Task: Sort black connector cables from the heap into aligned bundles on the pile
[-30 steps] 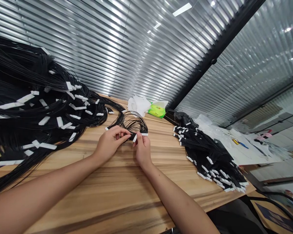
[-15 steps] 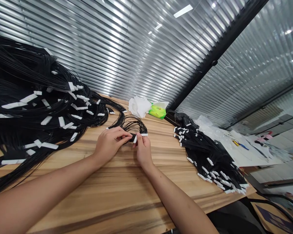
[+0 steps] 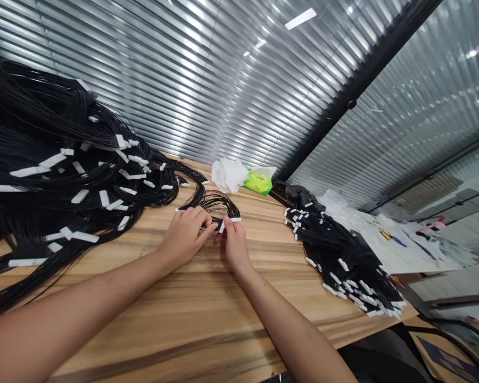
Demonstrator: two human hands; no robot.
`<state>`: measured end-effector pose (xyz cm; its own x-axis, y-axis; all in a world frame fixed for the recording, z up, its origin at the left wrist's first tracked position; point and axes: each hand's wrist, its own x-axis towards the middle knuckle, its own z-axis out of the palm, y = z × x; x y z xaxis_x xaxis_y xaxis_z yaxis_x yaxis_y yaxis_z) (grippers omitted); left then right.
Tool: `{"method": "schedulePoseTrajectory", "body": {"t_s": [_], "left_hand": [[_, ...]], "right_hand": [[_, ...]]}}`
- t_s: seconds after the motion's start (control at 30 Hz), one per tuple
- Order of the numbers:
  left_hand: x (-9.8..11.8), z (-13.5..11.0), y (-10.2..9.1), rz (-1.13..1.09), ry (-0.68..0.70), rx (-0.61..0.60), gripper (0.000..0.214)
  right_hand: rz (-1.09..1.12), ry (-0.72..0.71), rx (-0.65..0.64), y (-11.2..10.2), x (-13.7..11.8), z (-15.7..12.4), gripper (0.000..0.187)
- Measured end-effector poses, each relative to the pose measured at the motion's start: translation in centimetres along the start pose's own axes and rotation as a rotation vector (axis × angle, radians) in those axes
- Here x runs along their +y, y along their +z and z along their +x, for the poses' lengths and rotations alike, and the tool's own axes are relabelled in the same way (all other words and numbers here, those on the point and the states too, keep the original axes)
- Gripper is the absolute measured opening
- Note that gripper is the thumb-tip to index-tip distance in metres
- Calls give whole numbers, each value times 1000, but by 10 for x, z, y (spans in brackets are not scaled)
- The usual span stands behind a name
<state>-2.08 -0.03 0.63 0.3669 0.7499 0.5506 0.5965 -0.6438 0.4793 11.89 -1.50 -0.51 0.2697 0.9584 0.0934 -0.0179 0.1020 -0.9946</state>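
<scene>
A small bunch of thin black wires (image 3: 217,205), bowed in a loose, springy arch above the table (image 3: 263,266), near its far edge. Strands fanned apart along the top of the arch, then drawn together lower down into a tight, flat strip. A flat white plastic connector (image 3: 235,219) lying crosswise at the right end of the strip, narrow and bright against the black. A second white connector (image 3: 222,227) just beside it, tilted steeply, its lower tip pointing toward the table. Left hand (image 3: 183,234) curled closed around the wires; right hand (image 3: 233,242) pinching the white connector, close beside the left, both just above the table.
</scene>
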Motion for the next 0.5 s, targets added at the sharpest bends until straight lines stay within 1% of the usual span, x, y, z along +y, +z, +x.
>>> {"method": "schedulePoseTrajectory", "body": {"t_s": [0.13, 0.23, 0.3, 0.37, 0.5], "left_hand": [[0, -1, -3, -5, 23, 24, 39], [-2, 1, -3, -31, -58, 21, 40], [-5, 2, -1, -48, -115, 21, 39], [-7, 3, 0, -70, -136, 24, 35], [-11, 4, 3, -178, -180, 57, 21]], "right_hand": [[239, 103, 50, -2, 0, 7, 33], [415, 191, 60, -5, -3, 11, 25], [518, 261, 20, -6, -6, 12, 20], [603, 308, -6, -6, -8, 11, 18], [732, 321, -28, -5, -13, 7, 15]]}}
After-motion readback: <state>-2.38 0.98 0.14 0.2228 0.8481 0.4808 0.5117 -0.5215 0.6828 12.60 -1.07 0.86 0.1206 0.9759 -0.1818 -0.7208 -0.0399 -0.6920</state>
